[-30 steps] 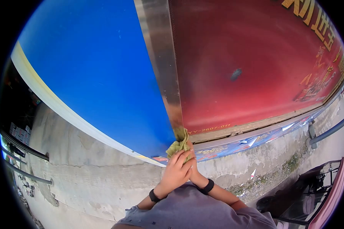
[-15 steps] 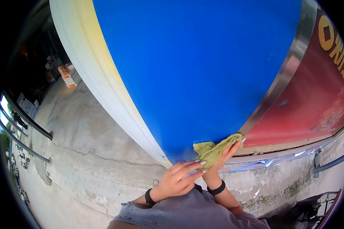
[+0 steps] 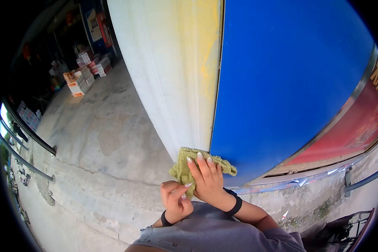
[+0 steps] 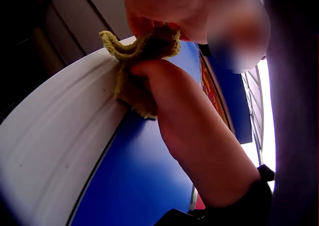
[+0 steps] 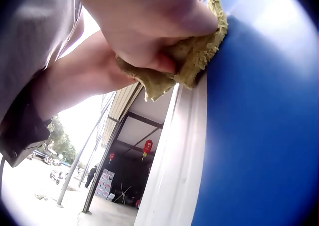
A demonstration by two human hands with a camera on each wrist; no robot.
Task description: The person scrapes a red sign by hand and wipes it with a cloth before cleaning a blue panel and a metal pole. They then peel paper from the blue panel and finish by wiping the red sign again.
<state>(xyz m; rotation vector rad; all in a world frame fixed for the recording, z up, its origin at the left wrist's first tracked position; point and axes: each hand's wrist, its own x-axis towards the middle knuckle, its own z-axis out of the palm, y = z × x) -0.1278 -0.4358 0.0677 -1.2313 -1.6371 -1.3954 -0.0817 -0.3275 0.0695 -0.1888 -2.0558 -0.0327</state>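
Note:
A crumpled yellow-green cloth (image 3: 182, 168) lies against the lower part of a white and yellow post (image 3: 172, 84) and the adjoining blue panel (image 3: 281, 84). My right hand (image 3: 208, 180) presses it there, fingers straight across its face. Just to the left, my left hand (image 3: 176, 201) has curled fingers and pinches the cloth's lower edge. Seen from the left wrist, the cloth (image 4: 137, 86) bunches around the right thumb, its fuzzy edge sticking out past the post. In the right wrist view the cloth (image 5: 199, 56) spans the seam of post and panel.
A metal corner strip (image 3: 348, 101) divides the blue panel from a red panel (image 3: 336, 143). On the left, stacked boxes (image 3: 82, 82) stand on a concrete floor (image 3: 113, 113) inside a dark doorway. Pipe railings (image 3: 27, 159) run along both sides.
Both hands and the cloth have moved left, from the metal corner strip across the blue panel's bottom to the white post. The head view has turned left too. My right fingers now point upward.

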